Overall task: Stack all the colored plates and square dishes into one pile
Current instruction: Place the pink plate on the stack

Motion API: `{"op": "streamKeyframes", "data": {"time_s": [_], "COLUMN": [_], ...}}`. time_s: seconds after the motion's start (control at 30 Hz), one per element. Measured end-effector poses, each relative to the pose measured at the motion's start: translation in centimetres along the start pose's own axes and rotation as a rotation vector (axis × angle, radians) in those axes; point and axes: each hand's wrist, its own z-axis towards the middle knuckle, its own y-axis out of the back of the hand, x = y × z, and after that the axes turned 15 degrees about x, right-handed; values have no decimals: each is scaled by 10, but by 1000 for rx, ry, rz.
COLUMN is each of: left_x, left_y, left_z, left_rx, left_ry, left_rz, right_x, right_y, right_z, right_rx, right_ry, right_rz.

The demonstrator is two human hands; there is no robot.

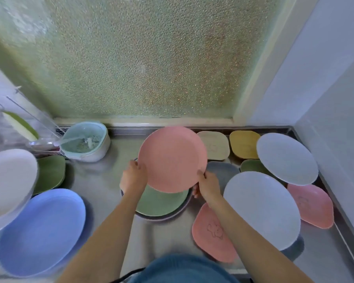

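Note:
A round pink plate (172, 159) is held tilted above the counter, my left hand (132, 177) gripping its left rim and my right hand (207, 185) its lower right rim. Directly under it lies a round green plate (161, 203) on top of a grey one (184, 207). To the right lie two pale grey-blue round plates (262, 209) (286, 158), two pink square dishes (212, 233) (312, 205), a grey square dish (223, 170), a green one (251, 166), a beige one (214, 148) and a yellow one (244, 147). At the left are a blue round plate (41, 231), a cream plate (8, 180) and a green square dish (50, 172).
The steel counter (102, 186) ends at a frosted window (141, 58) behind and a white wall (325, 99) on the right. A mint drainer basket (86, 141) and a clear rack (29, 127) stand at the back left.

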Motion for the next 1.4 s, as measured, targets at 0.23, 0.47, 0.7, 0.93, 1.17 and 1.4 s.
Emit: {"op": "streamKeyframes", "data": {"time_s": [0.23,0.47,0.7,0.93,1.17,1.4], "left_x": [71,87,84,88,129,154], "left_y": [24,29,37,39,68,98], "left_z": [2,-1,-2,-1,-13,-20], "left_rx": [195,263,245,241,160,84], "left_ry": [88,83,43,24,144,69], "left_rz": [190,385,441,435,300,222], "right_x": [-23,-33,-27,-23,-26,-23], "right_y": [-39,-49,-61,-66,-113,-142], "right_z": [9,8,5,6,11,8], "right_rx": [0,-98,-168,-23,37,-171], "right_ry": [-100,-187,-187,-172,-53,0], "right_rz": [-463,-859,-816,-886,-927,-1156]}}
